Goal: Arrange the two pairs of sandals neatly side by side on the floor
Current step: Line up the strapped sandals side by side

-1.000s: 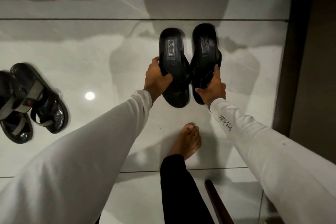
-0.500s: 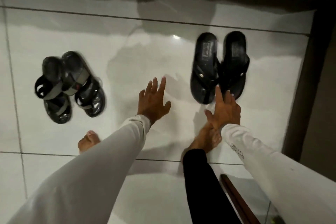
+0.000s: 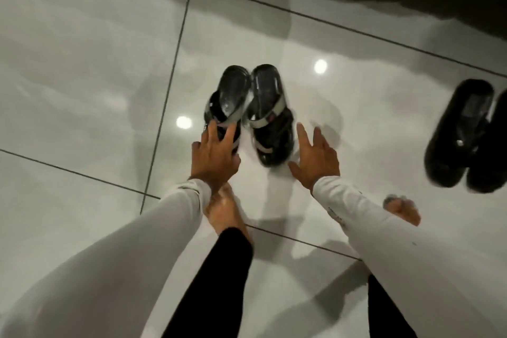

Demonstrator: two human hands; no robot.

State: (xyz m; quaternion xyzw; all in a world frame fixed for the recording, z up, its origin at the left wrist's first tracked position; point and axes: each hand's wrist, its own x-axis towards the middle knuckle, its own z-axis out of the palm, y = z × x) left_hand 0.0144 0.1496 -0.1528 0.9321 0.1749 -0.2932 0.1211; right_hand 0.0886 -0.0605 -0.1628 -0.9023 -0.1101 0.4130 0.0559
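strapped sandals (image 3: 251,112) lie between left grip (image 3: 215,155) and right grip (image 3: 315,158)

The strapped sandals (image 3: 248,112) (black with grey bands, somewhat blurred) lie side by side on the glossy tiled floor, soles down, while the plain black sandals (image 3: 470,136) rest together well apart at the right edge.

Dim, grey indoor light; two round lamp glares shine on the glossy floor tiles (image 3: 82,68), one beside the left hand (image 3: 214,158), one beyond the right hand (image 3: 315,158); soft shadows pool beneath both; motion blur smears fingers; tile lines bow toward the edges.
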